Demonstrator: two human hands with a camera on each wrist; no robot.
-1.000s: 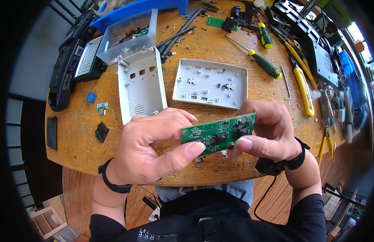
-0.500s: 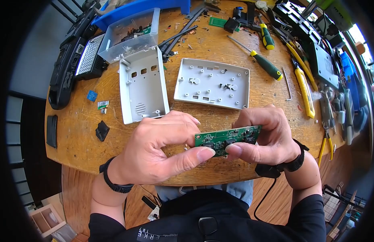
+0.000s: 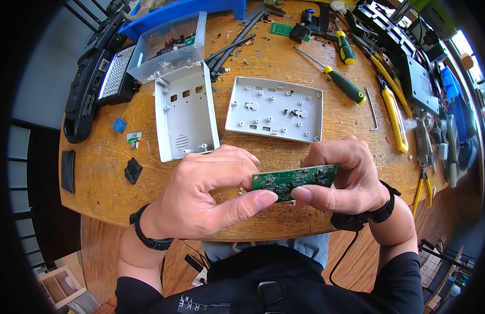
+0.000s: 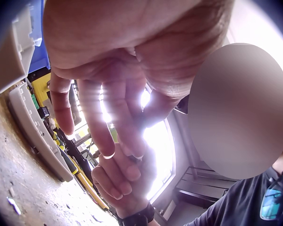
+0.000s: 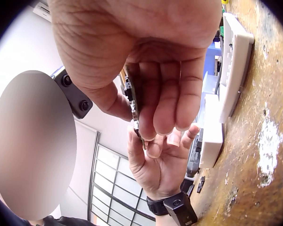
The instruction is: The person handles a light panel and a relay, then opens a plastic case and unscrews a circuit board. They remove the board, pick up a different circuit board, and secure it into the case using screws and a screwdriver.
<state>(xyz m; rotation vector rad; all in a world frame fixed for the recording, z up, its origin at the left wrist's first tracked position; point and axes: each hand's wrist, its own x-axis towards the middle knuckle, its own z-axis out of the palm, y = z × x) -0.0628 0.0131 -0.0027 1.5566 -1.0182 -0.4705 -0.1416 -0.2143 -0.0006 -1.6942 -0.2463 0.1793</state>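
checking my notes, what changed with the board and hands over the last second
Both hands lowered the green circuit board toward the person and tilted it flatter, nearer edge-on. The left hand and right hand kept pinching its ends. The two grey casing halves stayed put.

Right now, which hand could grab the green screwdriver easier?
Probably the right hand: the green screwdriver lies on its side of the table, though both it and the left hand pinch the circuit board.
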